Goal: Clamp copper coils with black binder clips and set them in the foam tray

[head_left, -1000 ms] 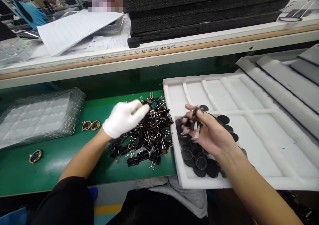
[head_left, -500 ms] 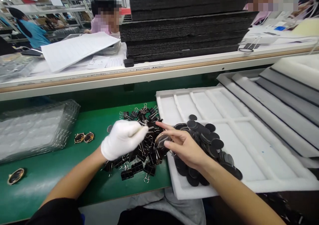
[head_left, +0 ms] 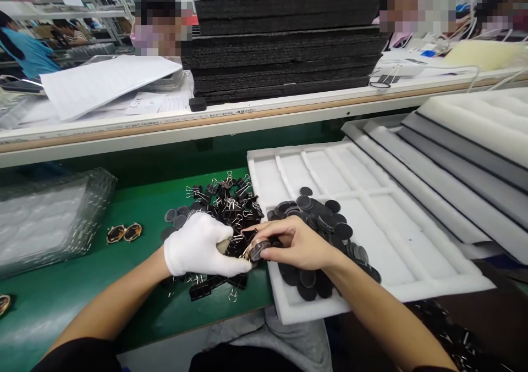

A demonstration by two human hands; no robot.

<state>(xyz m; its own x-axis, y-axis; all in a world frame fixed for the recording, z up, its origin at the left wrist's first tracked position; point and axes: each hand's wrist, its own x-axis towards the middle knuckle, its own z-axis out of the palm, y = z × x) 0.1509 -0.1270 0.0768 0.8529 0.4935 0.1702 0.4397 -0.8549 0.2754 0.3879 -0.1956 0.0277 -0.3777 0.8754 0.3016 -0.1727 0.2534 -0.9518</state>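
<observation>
Head camera: the white-gloved left hand (head_left: 200,246) is newly spreading thumb and fingers beside the round, dark, metallic-looking piece (head_left: 259,249) the bare right hand (head_left: 296,244) is pinching over the right edge of black binder clips (head_left: 227,205), apparently bringing both hands to it.

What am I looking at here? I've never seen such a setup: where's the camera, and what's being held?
No machine here: these are one person's own two hands, filmed by a camera worn on the head, looking forward and down. The bare right hand holds a round part; the white-gloved left hand is right by it, contact unclear. On the green table are a heap of binder clips and clear plastic trays; next to the clips, a white tray bears dark discs.
</observation>
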